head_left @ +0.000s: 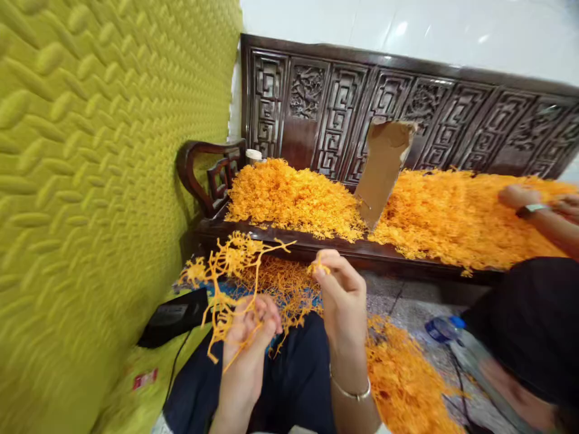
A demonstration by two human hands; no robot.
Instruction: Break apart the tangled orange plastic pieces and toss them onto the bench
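Note:
My left hand is closed around the stem of a branching orange plastic sprig, which spreads up and to the left with small flower-like clusters at its tips. To the right of it, my right hand is raised with thumb and fingers pinched on a small orange piece. The two hands are apart. Below and between them lies a tangle of bare orange branches on something blue, partly hidden by my hands and knees.
Heaps of orange pieces cover a carved dark wooden bench, split by an upright cardboard piece. A co-worker's hands work in the right heap. More orange pieces and a bottle lie on the floor. Yellow padding stands left.

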